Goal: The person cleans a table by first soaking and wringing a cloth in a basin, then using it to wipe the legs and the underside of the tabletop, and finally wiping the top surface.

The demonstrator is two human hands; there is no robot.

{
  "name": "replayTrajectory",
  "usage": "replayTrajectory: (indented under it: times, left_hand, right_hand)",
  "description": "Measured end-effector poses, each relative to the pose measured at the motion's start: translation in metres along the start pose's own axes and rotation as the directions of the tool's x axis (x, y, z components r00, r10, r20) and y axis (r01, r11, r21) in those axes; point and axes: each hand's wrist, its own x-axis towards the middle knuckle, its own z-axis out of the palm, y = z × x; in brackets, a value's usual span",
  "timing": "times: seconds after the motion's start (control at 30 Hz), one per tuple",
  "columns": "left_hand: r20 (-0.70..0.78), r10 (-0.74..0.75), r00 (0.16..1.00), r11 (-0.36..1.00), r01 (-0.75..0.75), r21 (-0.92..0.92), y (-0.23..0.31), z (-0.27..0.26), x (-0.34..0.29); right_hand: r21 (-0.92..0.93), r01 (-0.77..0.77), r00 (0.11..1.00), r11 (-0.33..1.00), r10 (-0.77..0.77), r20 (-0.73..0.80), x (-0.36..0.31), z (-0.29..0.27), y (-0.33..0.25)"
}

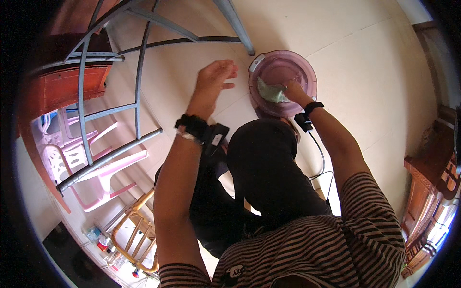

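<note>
A purple plastic basin stands on the floor ahead of my knees, apparently with some water in it. Inside it lies a pale green cloth, crumpled and wet-looking. My right hand reaches down into the basin, its fingers closed on the cloth's right end; the fingertips are partly hidden. To the left of the basin, my left hand is in the air, holding nothing, with its fingers stretched out and slightly apart. Each wrist wears a black strap with a small device.
A grey metal frame stands at the upper left, one leg close to the basin. Beyond it are pink plastic chairs and a red-brown wooden cabinet. A bamboo rack is at lower left, wooden furniture at right. Black cables hang near my right forearm.
</note>
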Motion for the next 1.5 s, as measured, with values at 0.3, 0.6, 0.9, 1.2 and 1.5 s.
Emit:
replayTrajectory:
  times: [0.3,0.6,0.9,1.2,1.5]
  left_hand:
    - [0.18,-0.157,0.971,0.987,0.162,-0.014,-0.077,0.094,0.062]
    - [0.095,-0.129,0.987,0.954,0.15,-0.262,-0.112,0.144,0.096]
    - [-0.007,0.128,0.992,0.969,-0.124,0.216,-0.115,0.143,0.102]
    - [0.001,0.174,0.985,0.931,-0.165,0.325,-0.146,0.158,0.123]
    - [-0.179,0.108,0.978,0.903,-0.021,0.43,-0.145,0.169,0.123]
  right_hand:
    - [0.849,-0.151,0.988,0.506,0.097,0.118,-0.029,-0.156,-0.113]
    - [0.94,-0.205,0.974,0.274,0.151,0.168,-0.019,-0.136,-0.09]
    - [0.92,-0.392,0.911,0.016,0.146,0.386,-0.012,-0.115,-0.076]
    - [0.822,-0.507,0.861,0.259,0.111,0.496,-0.006,-0.09,-0.072]
    - [0.583,-0.061,0.993,0.81,-0.012,0.12,0.001,-0.066,-0.072]
